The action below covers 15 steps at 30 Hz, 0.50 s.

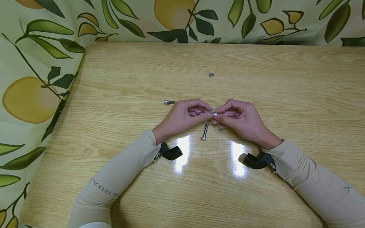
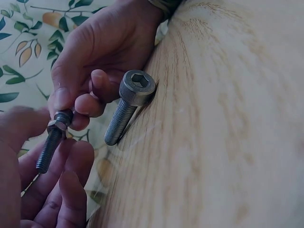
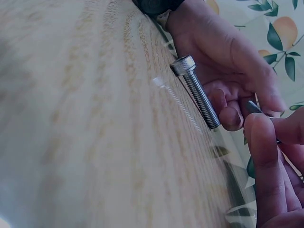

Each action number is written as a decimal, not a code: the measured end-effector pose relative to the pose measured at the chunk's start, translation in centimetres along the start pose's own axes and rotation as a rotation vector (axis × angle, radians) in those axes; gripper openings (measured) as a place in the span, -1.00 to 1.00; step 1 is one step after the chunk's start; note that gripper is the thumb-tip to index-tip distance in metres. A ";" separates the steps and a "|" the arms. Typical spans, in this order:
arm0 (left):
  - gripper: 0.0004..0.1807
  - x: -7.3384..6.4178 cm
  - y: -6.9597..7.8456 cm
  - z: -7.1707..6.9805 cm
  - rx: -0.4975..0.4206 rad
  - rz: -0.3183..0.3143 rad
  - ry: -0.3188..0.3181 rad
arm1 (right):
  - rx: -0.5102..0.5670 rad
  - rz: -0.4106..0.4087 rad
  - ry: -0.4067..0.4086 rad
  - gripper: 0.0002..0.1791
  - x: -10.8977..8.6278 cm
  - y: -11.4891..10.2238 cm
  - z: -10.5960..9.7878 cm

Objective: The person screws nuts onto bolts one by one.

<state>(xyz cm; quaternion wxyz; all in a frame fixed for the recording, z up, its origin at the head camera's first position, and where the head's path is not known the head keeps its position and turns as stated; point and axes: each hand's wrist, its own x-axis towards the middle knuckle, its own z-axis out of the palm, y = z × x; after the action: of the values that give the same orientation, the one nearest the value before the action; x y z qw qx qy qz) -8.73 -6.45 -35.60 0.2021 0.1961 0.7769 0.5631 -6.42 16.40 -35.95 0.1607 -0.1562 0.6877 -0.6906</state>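
Observation:
Both hands meet over the table at one socket-head bolt (image 2: pixel 46 152), which has a hex nut (image 2: pixel 57 125) on its thread close to the head. My right hand (image 1: pixel 242 122) pinches the bolt's head between thumb and fingertips. From the other side, my left hand (image 1: pixel 182 117) pinches at the nut with thumb and forefinger, its other fingers curled under the shank. In the right wrist view, fingers hide most of this bolt. Just below the hands, a second socket-head bolt (image 1: pixel 204 132) lies on the wood, no nut visible on it.
A third bolt (image 1: pixel 169 102) with a nut near its head lies beside the left hand. Farther back lies a loose nut (image 1: pixel 211 75). The wood-grain table (image 1: pixel 128 72) is bordered behind and at left by a fruit-patterned cloth (image 1: pixel 34 98). Each wrist bears a black camera mount (image 1: pixel 171 153).

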 end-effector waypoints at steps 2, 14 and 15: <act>-0.78 0.0 0.0 0.0 0.014 0.006 0.000 | -0.003 -0.003 -0.003 -0.88 0.0 0.0 0.0; -0.74 -0.3 1.7 0.0 0.010 -0.065 -0.004 | -0.017 -0.006 0.000 -0.88 0.0 -0.1 0.0; -0.72 -0.4 2.0 -0.1 0.009 -0.069 -0.005 | -0.017 -0.008 -0.001 -0.88 0.0 -0.1 0.0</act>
<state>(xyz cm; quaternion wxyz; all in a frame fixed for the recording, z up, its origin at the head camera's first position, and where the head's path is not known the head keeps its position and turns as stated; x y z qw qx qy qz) -8.30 -6.12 -33.67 0.2225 0.1717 0.7852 0.5517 -6.42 16.36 -35.89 0.1570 -0.1605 0.6928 -0.6853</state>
